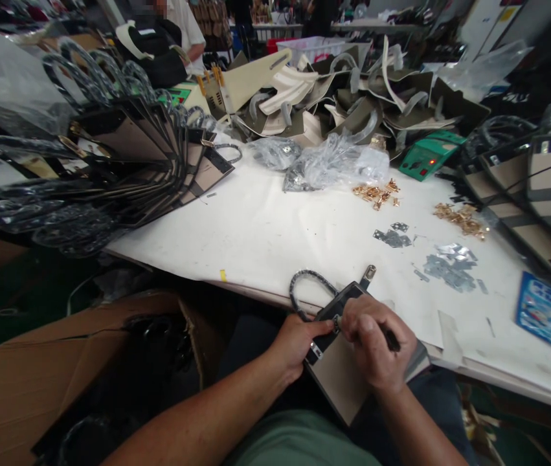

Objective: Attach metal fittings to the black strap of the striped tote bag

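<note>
Green shirt [299,443] at the very bottom of the frame, two bare forearms reaching out from it over dark trousers [430,414]. Left hand [297,346] grasping the upper edge of a tan-and-black bag panel [336,382] propped across the lap; right hand [377,343] clenched just beside it, fingers [360,323] curled around a small dark object [392,340], partly hidden and hard to name, close to a metal ring [336,323] on the panel. Braided dark handle [310,291] looping up from the panel's top edge, metal clasp tab [368,275] standing just past it, both above the edge of a white-covered table [265,239]. Low at left, an open cardboard box [27,375] with dark contents. Across the table, loose silver metal plates [450,272] and gold-coloured hardware [376,194], a blue printed packet [546,312] near the right edge. Fanned stacks of finished-looking bags [110,162] at left, more bags [537,194] at right. Farther on, clear plastic bags [321,162], a green electronic device [428,155], and a heap of olive and cream bag pieces [353,97]. Beyond them, a co-worker in a white shirt [188,32] at the far upper left, beside a white plastic bin [314,48].
</note>
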The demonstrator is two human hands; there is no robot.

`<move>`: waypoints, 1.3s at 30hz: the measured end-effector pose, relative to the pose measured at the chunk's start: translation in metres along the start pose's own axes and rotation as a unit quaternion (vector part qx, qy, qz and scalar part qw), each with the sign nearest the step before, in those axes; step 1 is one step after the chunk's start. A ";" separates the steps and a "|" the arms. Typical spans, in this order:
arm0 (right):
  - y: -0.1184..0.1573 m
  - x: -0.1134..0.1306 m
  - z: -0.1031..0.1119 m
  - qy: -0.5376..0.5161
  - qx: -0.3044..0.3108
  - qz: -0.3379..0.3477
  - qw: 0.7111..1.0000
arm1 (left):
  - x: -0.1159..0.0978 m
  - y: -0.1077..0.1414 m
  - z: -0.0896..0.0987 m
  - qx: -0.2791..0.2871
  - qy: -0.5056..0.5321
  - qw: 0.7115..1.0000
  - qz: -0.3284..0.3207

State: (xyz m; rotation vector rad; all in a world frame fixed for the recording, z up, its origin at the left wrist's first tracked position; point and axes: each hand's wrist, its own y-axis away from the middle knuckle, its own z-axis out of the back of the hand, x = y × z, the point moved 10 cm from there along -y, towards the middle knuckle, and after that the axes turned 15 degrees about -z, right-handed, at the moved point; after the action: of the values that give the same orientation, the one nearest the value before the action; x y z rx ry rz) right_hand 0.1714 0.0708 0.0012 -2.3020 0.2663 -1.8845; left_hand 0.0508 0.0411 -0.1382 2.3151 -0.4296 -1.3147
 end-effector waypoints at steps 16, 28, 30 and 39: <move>-0.045 -0.021 -0.050 0.227 0.100 -0.224 0.943 | -0.003 0.000 0.002 0.004 0.009 0.999 -0.038; -0.029 -0.012 -0.019 0.069 0.103 -0.155 0.980 | 0.006 -0.002 0.007 -0.006 0.005 1.000 -0.031; -0.027 0.009 -0.009 0.003 0.059 -0.119 0.991 | 0.008 -0.001 0.008 -0.002 -0.004 1.000 -0.020; -0.013 0.023 -0.022 0.123 0.044 -0.024 0.991 | 0.001 0.000 0.007 0.002 -0.009 0.999 -0.035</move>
State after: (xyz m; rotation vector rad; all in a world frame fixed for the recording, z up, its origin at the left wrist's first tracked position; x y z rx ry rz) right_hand 0.1546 0.0785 0.0303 -2.0370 0.1531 -2.1594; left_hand 0.0454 0.0395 -0.1419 2.3427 -0.3605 -1.3708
